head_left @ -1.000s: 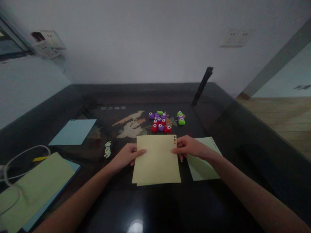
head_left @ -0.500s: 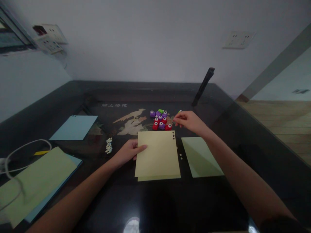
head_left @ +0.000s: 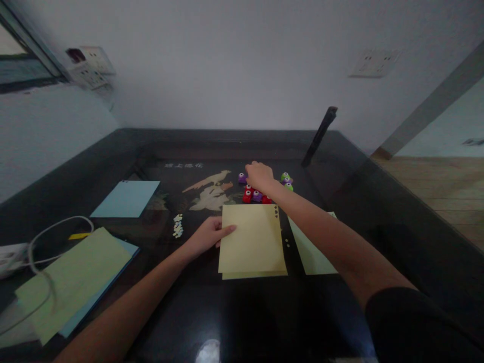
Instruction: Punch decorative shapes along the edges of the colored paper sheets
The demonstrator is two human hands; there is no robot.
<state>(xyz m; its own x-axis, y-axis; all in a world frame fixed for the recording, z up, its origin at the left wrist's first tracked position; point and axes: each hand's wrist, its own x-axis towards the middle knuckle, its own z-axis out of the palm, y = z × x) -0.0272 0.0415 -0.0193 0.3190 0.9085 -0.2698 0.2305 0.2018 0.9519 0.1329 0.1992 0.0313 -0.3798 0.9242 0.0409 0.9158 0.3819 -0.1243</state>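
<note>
My left hand (head_left: 209, 234) pinches the left edge of a stack of yellow paper sheets (head_left: 251, 242), thumb on top. Small punched holes run down the stack's upper right corner. Beyond its far edge is a cluster of small craft punches (head_left: 247, 194), red and purple, with eye-like round buttons. My right hand (head_left: 260, 174) reaches over that cluster, fingers curled down; the fingertips, and anything in them, are hidden. Several green and purple craft punches (head_left: 286, 180) stand right of the hand. Small punched paper bits (head_left: 287, 243) lie beside the stack's right edge.
A pale green sheet (head_left: 312, 252) lies partly under my right forearm. On the left are a pile of paper bits (head_left: 177, 226), a blue sheet (head_left: 126, 199), a green-and-blue paper stack (head_left: 75, 277) and a white cable (head_left: 36, 247). A black upright object (head_left: 320, 136) stands at the back right.
My right hand has moved left, from beside the cluster of craft punches to above it, uncovering the green punches at the right. My left hand still holds the yellow sheets. The view has shifted slightly.
</note>
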